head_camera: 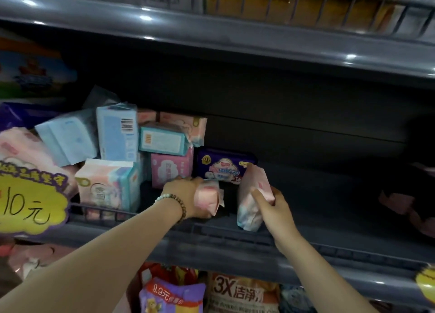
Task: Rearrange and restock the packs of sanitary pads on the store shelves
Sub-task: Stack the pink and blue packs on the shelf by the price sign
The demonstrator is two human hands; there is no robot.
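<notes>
1. The left hand (188, 195), with a bead bracelet (181, 206) on its wrist, has its fingers curled round a small pink pack (209, 196) and holds it low over the middle shelf (306, 239). Whether the pack touches the shelf floor cannot be told.
2. The right hand (276, 206) grips a taller pink-and-white pack (247, 215), thumb on the near face and fingers round the far edge. This pack stands tilted, with its lower end just behind the shelf's front rail.
3. The two held packs are near each other with a gap between them.
4. A purple pack (223, 166) stands upright just behind both of them.
5. Left of the purple pack stands a pink pack (170, 166), and a teal pack (162, 139) lies on top of it.
6. Farther left is a loose heap of packs, among them a light blue pack (117, 131) on end showing its barcode.
7. A yellow price sign (30, 195) marked 10元 hangs at the shelf's left front.
8. The shelf below holds an orange bag marked 3X (240, 291) and a purple bag marked 9.9元 (171, 298).
</notes>
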